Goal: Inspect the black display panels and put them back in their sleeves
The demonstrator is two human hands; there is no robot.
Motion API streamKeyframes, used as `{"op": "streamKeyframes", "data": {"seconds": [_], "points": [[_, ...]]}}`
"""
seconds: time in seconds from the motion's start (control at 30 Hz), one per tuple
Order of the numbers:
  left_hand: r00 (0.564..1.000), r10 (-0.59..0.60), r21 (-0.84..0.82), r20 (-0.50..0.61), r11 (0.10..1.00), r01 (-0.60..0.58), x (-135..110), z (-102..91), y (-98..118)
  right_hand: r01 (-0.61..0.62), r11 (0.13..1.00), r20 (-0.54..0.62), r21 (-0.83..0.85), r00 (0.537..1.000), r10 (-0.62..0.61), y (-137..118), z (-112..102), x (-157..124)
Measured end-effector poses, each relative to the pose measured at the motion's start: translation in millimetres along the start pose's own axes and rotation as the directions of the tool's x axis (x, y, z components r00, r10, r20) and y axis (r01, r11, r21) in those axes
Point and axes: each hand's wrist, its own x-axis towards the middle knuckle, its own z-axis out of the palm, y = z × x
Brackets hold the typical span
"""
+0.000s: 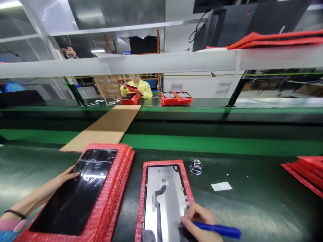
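Head view:

1. The right hand [199,222] is seen clenched around a blue pen [219,230]. The pen's barrel is laid out to the right, and its tip is set against the near right edge of the silver-backed panel [164,201].
2. That panel is laid face down on a red bubble sleeve [140,201], just in front of the person. Its long axis is directed away from the body, with the far end tipped slightly right. It is reached by the right hand alone.
3. The left hand [54,188] is held unclenched, with the fingers stretched flat and touching the left edge of a black panel [75,195]. Nothing is grasped by it.
4. The black panel is carried on a stack of red sleeves [121,174], just left of the silver-backed panel and apart from it. Its long axis is slanted up to the right.
5. On the green-black bench [252,201], a clear clip [196,166] and a white slip [221,186] are found beyond the right hand. A cardboard sheet [106,129] is laid farther off.
6. Across the line, red sleeves are being handled by a co-worker [137,88].
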Motion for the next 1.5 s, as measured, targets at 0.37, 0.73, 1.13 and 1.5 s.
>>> {"op": "streamKeyframes", "data": {"seconds": [0.37,0.73,1.13,1.5], "points": [[0.945,0.325,-0.090,0.015,0.942,-0.323,-46,56.4,40,0.075,0.959,0.069,-0.273,0.996,-0.059,-19,-1,-7],[0.711,-0.157,-0.401,0.685,0.733,0.549,-118,153.3,39,-0.021,1.000,-0.053,0.020,0.998,0.022,-6,4,3],[0.634,0.046,-0.432,0.772,0.771,0.469,-128,179.7,85,-0.136,0.880,0.085,0.455,0.990,0.109,-27,-1,10],[0.895,0.116,-0.592,0.430,0.785,0.183,-117,173.7,122,0.025,0.852,-0.069,0.523,0.998,0.013,-70,-67,21]]}}
